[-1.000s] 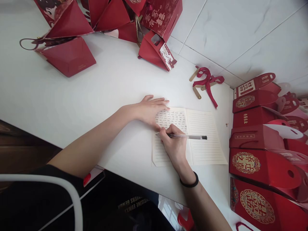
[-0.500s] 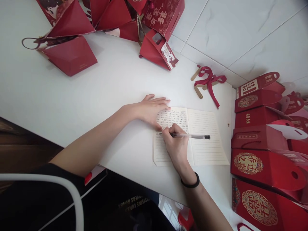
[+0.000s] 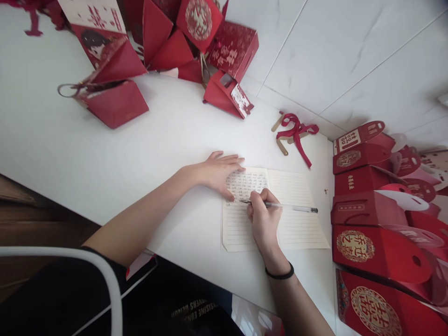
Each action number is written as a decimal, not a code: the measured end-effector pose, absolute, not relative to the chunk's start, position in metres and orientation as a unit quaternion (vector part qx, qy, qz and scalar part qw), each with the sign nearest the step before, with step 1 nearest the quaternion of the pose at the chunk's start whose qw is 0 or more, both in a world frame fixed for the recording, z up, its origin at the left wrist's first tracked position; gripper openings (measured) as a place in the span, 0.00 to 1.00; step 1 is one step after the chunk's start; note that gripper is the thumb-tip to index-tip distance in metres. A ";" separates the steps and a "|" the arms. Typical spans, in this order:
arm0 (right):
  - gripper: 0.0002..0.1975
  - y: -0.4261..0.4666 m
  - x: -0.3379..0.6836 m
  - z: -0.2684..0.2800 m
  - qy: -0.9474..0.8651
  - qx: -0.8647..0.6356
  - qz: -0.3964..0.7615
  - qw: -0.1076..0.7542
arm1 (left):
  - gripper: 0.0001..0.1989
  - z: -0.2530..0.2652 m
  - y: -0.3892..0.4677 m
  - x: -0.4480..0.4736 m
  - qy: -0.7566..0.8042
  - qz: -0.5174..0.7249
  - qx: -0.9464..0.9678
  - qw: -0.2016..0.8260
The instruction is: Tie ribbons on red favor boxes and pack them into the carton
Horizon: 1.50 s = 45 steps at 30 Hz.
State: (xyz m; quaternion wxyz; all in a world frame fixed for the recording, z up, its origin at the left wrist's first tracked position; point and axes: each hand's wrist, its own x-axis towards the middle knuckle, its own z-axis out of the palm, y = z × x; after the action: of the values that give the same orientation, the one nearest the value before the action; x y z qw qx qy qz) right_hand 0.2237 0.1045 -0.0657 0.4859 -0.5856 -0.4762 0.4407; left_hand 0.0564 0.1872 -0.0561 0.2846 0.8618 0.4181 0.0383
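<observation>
An open lined notebook [image 3: 301,228] lies on the white table, its left page covered in rows of small handwritten numbers in the upper part. My right hand [image 3: 266,221] grips a clear pen with a black cap end [image 3: 301,208], its tip at the left page below the upper rows. A black band circles the right wrist. Flat at the notebook's left edge rests my left hand [image 3: 220,175], fingers spread, the fingertips and thumb over the page's edge.
Red gift boxes [image 3: 119,102] stand along the back left, and a row of red boxes [image 3: 364,242] lines the right side. A red ribbon [image 3: 297,133] with tan strips lies near the tiled wall [image 3: 315,56]. A white cable [image 3: 105,275] curves across the lower left.
The pen and my right hand have shifted rightward along the page. My left hand stays spread on the notebook's edge. The whole view has tilted slightly, showing more of the back boxes.
</observation>
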 end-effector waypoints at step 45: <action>0.21 0.136 0.267 -0.069 -0.483 -0.646 0.372 0.459 | 0.19 0.021 0.316 -0.025 0.736 0.291 0.610 0.041</action>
State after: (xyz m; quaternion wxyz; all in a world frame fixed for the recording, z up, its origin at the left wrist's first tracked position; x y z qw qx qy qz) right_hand 0.2666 0.1363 -0.0695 0.4595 -0.6464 -0.4826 0.3716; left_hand -0.0249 0.3157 0.0208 0.0409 0.6096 0.7363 0.2909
